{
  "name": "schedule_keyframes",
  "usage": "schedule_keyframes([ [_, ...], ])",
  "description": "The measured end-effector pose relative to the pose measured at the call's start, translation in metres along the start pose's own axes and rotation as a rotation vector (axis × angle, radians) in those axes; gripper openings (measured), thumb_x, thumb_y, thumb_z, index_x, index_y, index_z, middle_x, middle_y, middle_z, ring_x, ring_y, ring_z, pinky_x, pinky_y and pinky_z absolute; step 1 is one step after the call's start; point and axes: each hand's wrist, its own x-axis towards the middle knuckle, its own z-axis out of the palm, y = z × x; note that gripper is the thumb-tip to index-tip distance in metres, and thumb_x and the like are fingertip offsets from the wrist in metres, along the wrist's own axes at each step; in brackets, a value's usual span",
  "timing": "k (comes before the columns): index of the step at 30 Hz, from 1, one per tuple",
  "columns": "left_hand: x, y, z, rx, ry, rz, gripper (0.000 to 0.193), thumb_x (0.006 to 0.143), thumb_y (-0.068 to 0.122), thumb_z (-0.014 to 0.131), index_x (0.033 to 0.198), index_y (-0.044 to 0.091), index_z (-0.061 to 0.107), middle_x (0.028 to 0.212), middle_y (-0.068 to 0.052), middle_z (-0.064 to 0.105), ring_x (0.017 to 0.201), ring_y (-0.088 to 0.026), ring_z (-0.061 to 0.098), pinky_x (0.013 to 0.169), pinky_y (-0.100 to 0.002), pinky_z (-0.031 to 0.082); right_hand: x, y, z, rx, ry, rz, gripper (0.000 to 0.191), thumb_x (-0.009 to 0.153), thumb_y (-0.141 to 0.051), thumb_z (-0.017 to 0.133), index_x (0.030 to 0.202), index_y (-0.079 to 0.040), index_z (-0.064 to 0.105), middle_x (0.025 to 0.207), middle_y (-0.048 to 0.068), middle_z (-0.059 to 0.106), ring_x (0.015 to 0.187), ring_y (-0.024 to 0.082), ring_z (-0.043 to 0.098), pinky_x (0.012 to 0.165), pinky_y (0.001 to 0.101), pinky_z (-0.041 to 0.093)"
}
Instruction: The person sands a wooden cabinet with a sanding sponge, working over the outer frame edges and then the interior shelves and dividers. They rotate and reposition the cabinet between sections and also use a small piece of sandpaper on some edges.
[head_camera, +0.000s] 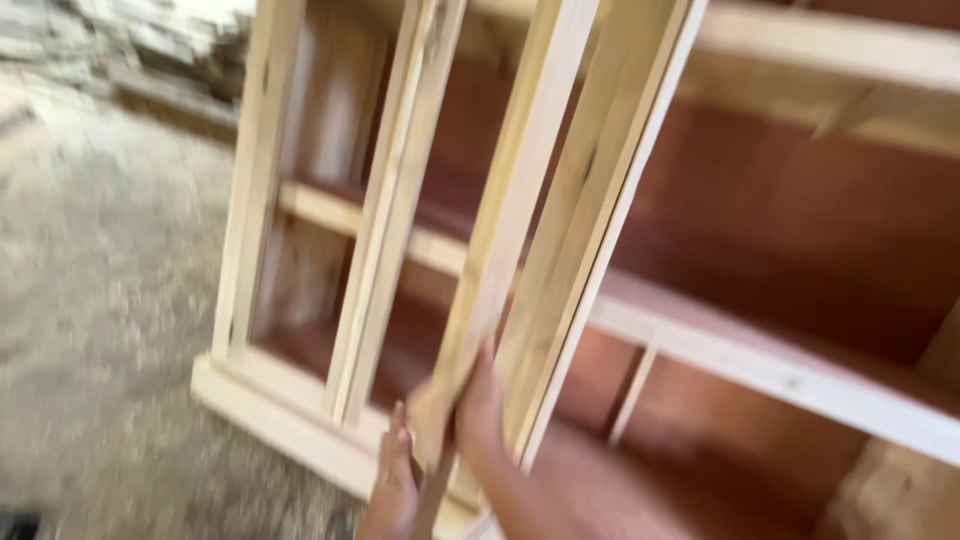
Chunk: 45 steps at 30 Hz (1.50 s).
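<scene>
Far off to the left of the fingers is the rough grey floor (90, 300), with a pile of pale rubble (150, 40) up in the corner. Closer in, the left hand (393, 485) is low down, its fingers (398, 440) held together and pressed flat on the bottom end of a long pale wooden frame piece (520, 200). The piece leans up and away from the fingers, tilted to the right. Just right of it, the right hand (485, 420) grips the same end, but I cannot tell how its fingers sit because the wood hides them. The picture is blurry. I think the piece could slip, since it is held only at the bottom and the top is long and heavy. It could tip and bang the wooden cabinet (300, 420) right behind the fingers, or its upright post (390, 200). To the right, the pale shelf rail (760, 360) and dark red back board (780, 210) stand in the way of any swing.
</scene>
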Motion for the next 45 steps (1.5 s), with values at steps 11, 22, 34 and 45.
schedule_keyframes([
  [11,0.164,0.157,0.227,1.181,-0.179,0.836,0.054,0.106,0.042,0.038,0.149,0.014,0.054,0.163,-0.008,0.044,0.161,-0.035,0.020,0.127,-0.048,0.015,0.078,-0.148,0.049,0.108,-0.111,-0.022,0.072,0.101,-0.061,0.035,0.120,0.000,0.068,0.100,0.012,0.070,0.090,0.020,0.066,0.083,0.0364,0.056],
  [22,0.202,0.197,0.366,1.153,0.068,0.887,0.055,0.103,0.039,0.039,0.150,0.013,0.048,0.154,-0.012,0.051,0.152,-0.034,0.028,0.122,-0.044,0.022,0.209,-0.471,0.121,-0.092,-0.279,-0.264,0.078,0.093,-0.074,0.036,0.103,-0.003,0.066,0.086,0.012,0.069,0.077,0.024,0.068,0.068,0.0384,0.058],
  [34,0.284,0.252,0.410,1.022,-0.021,0.713,0.069,0.102,0.049,0.041,0.152,0.002,0.040,0.164,-0.018,0.033,0.156,-0.026,0.023,0.123,-0.035,0.017,0.215,-0.339,0.108,0.173,-0.290,-0.147,0.068,0.099,-0.065,0.041,0.117,-0.004,0.065,0.098,0.011,0.067,0.081,0.019,0.066,0.075,0.0373,0.057],
  [45,0.325,0.259,0.392,0.930,-0.178,0.945,0.060,0.104,0.043,0.036,0.151,0.008,0.046,0.157,-0.014,0.048,0.154,-0.030,0.027,0.123,-0.040,0.017,0.205,-0.421,0.144,0.104,-0.317,-0.310,0.071,0.098,-0.066,0.041,0.120,-0.003,0.066,0.103,0.012,0.070,0.086,0.021,0.068,0.076,0.0382,0.057],
])
